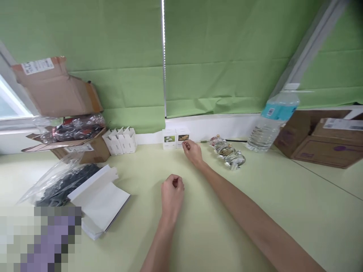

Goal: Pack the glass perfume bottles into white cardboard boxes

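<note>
Two small white boxes with picture labels, one with a green picture (169, 140) and one with a brown picture (179, 133), stand side by side against the wall. My right hand (193, 152) is at the front of the brown-picture box, its fingers curled and pinched together; whether anything is between them is too small to tell. Nearer to me, my left hand (172, 190) hovers over or rests on the pale table (147, 223), fingers curled in a loose fist, with nothing visible in it. Right of my right hand lies a row of clear-wrapped packets (227, 152).
White open cartons (120, 141) and a cardboard box (82, 149) of wrapped items stand left, near a plastic bag with dark contents (68, 185) and folded white cardboard (100, 200). A water bottle (272, 121) and another cardboard box (326, 145) stand right.
</note>
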Available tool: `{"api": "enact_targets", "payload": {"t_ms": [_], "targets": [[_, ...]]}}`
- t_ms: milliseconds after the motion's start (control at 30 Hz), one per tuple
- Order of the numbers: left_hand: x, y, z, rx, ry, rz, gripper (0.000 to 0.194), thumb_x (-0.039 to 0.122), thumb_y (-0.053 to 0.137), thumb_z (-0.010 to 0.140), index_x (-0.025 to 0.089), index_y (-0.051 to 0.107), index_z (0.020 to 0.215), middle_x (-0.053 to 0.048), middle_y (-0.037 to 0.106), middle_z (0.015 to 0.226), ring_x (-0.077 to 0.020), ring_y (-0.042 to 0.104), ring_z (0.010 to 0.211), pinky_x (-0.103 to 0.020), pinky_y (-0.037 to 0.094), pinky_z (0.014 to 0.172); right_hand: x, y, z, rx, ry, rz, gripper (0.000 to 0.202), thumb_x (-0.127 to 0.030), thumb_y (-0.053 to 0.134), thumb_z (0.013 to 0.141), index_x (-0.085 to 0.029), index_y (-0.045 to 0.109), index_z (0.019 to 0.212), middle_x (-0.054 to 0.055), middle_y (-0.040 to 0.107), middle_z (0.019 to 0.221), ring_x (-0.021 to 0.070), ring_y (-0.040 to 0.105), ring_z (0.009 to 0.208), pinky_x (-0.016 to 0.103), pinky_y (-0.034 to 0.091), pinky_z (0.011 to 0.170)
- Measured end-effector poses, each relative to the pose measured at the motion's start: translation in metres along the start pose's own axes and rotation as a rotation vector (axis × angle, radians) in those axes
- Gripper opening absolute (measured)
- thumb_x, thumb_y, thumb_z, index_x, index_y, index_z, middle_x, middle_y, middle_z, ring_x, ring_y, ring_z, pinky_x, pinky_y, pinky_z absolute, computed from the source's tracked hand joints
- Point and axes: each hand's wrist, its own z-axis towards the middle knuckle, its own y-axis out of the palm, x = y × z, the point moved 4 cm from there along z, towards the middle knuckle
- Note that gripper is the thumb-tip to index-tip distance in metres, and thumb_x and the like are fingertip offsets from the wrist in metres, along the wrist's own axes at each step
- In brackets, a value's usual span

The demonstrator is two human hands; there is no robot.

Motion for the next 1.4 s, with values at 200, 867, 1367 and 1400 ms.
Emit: {"api": "enact_targets", "payload": {"t_ms": [200,867,1367,1400], "targets": [[-0.003,0.000,0.004,0.040,0.058,0.032,0.024,0.031,0.044,0.085,0.018,0.060,0.073,-0.005,0.064,0.068,-0.0143,0.057,0.061,-0.025,0.040,0.060,-0.043,0.024,-0.015,-0.121,-0.189,0.069,0.023,-0.029,0.046,0.088,-0.021,0.067,0.095,0.006,0.070,0.090,0.0188,0.061,0.075,0.028,0.043,0.075],[-0.001,-0.010,0.002,0.129,-0.044,-0.373,0.049,0.058,0.027,0.091,0.017,0.054,0.085,-0.008,0.060,0.079,-0.0140,0.052,0.060,-0.026,0.039,0.055,-0.173,0.083,0.017,-0.441,-0.360,0.139,0.030,-0.028,0.058,0.082,-0.017,0.066,0.109,0.010,0.054,0.128,0.0133,0.062,0.073,0.029,0.045,0.082],[-0.003,-0.026,0.004,0.193,0.057,-0.447,0.038,0.054,0.040,0.088,0.019,0.046,0.076,-0.002,0.049,0.069,-0.0133,0.043,0.063,-0.024,0.032,0.052,-0.220,0.135,0.045,-0.513,-0.427,0.137,0.046,-0.011,0.053,0.075,-0.009,0.060,0.120,0.016,0.044,0.139,0.0234,0.057,0.108,0.030,0.041,0.093],[-0.003,-0.025,0.005,0.184,0.033,-0.428,0.039,0.055,0.040,0.087,0.018,0.047,0.075,-0.002,0.049,0.069,-0.0131,0.044,0.062,-0.024,0.033,0.051,-0.219,0.131,0.045,-0.496,-0.433,0.144,0.046,-0.009,0.051,0.076,-0.009,0.060,0.121,0.015,0.047,0.136,0.0231,0.056,0.109,0.030,0.041,0.094]]}}
